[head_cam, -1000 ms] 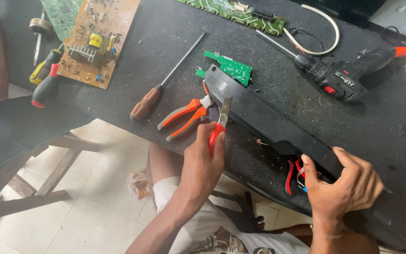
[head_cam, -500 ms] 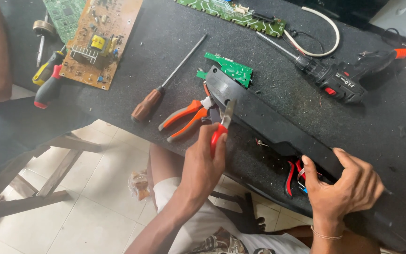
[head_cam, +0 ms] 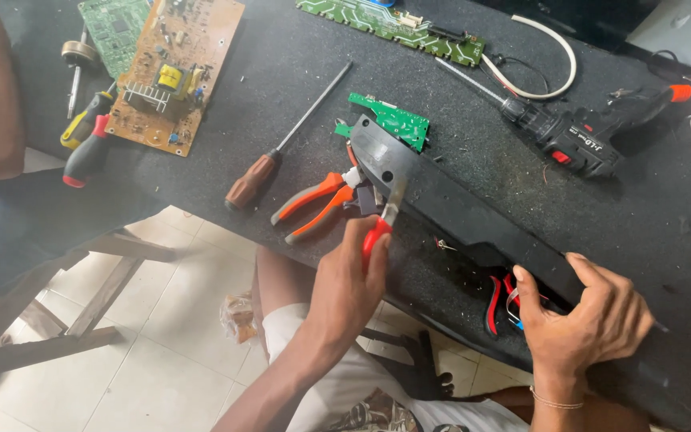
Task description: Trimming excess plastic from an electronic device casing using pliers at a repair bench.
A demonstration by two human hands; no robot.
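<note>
Since the earlier frame: red-handled tool [head_cam: 383,224] shifted slightly along the end of the long black plastic housing [head_cam: 473,220]; left hand [head_cam: 351,284] moved with it; right hand [head_cam: 589,316] unchanged on the near end of the housing.

Long black plastic housing: lying diagonally across the dark tabletop [head_cam: 281,96], upper end beside the small green circuit board [head_cam: 393,120], lower end near the tabletop's front edge. Red and black wires [head_cam: 496,300] showing at the lower end, just beside the right hand.

Left hand: fingers clenched around the red handle, metal tip of the tool touching the upper end of the housing. Exact kind of tool not clear.

Right hand: fingers spread and curled over the lower part of the housing, pressing on it, grasping its edge.

Orange-handled pliers [head_cam: 313,204]: lying on the tabletop just left of the housing's upper end, head partly hidden under it.

Brown-handled screwdriver [head_cam: 269,164]: further left, shaft pointing up and right.

Black cordless drill [head_cam: 577,140]: beyond the housing, well apart from both hands, long bit pointing left.

Brown circuit board [head_cam: 173,72]: far left, with a green board [head_cam: 113,28] beside it and further screwdrivers [head_cam: 85,140] at its left edge.

Long green board strip [head_cam: 389,28] and white cable [head_cam: 549,56]: at the far edge.
</note>
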